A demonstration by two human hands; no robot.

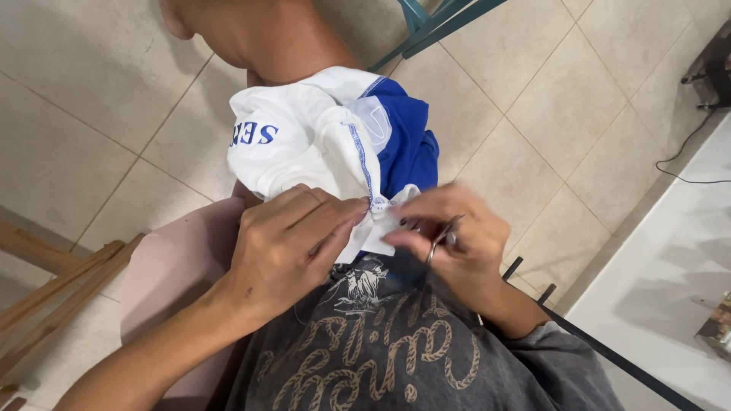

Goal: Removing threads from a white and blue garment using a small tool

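A tiled floor (548, 99) fills the background. At frame centre a bunched white and blue garment (320, 137) rests on the person's lap. The left hand (285, 247), lower centre, curls palm-down, its fingers pinching the garment's stitched edge. The right hand (457, 236), just beside it, is closed around small metal scissors (443, 232); motion blur hides their blades and the fingertips.

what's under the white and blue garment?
The white and blue garment lies bunched on the person's bare knee, with the left hand and right hand pinching its near edge. The rest underneath is covered.
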